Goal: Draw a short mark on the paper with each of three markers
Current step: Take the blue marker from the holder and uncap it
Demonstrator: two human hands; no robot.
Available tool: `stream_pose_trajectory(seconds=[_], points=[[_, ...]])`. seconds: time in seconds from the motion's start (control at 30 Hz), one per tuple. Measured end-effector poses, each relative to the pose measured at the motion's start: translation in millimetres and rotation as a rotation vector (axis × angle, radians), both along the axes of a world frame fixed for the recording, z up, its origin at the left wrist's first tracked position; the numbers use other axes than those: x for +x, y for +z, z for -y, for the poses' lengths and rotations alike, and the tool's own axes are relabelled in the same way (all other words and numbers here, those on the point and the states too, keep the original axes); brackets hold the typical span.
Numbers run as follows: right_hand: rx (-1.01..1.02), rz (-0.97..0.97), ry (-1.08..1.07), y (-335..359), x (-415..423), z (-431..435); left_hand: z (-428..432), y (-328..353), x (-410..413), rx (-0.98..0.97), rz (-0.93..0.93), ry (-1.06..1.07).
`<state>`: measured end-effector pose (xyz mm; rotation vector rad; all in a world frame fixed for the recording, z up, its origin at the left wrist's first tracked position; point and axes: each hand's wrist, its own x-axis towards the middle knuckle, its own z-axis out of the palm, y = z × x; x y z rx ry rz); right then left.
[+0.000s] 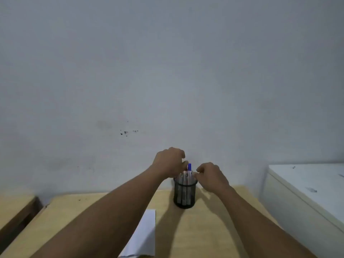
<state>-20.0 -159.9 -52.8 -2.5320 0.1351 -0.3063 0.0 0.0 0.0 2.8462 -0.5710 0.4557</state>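
Observation:
A black mesh cup (184, 195) stands near the far edge of the wooden table (202, 233), holding several markers. One marker with a blue cap (189, 167) sticks up above the rest. My left hand (170, 162) hovers over the cup, thumb and fingers pinched on a marker top just left of the blue cap; the hand hides which marker it is. My right hand (212, 176) is at the cup's right side, its curled fingertips on the rim. A white sheet of paper (146, 233) lies on the table nearer me, partly under my left forearm.
A bare grey wall rises directly behind the table. A white cabinet (307, 185) stands to the right, separated by a narrow gap. Another wooden table (14, 207) sits to the left across a dark gap.

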Motion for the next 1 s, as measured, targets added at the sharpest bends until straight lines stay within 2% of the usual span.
stream_pose_trajectory(seconds=[0.17, 0.33, 0.5, 0.67, 0.83, 1.0], points=[[0.136, -0.026, 0.023, -17.4, 27.5, -7.1, 20.6, -17.5, 33.9, -0.033, -0.065, 0.04], [0.194, 0.031, 0.018, -28.1, 42.8, -6.0, 26.5, -30.5, 55.6, -0.09, -0.135, 0.041], [0.311, 0.041, -0.03, -20.6, 39.1, -8.3, 26.9, -28.3, 55.6, -0.267, -0.186, -0.013], [0.384, 0.148, -0.001, 20.7, 21.7, -13.7, 17.6, 15.8, 34.2, -0.432, -0.118, -0.075], [0.507, 0.205, 0.141, 76.6, -14.2, -34.8, -4.9, 74.6, -7.3, -0.563, -0.029, -0.122], [0.445, 0.248, 0.257, 115.2, -53.4, -70.8, -41.2, 109.9, -52.6, -0.738, 0.0, -0.134]])
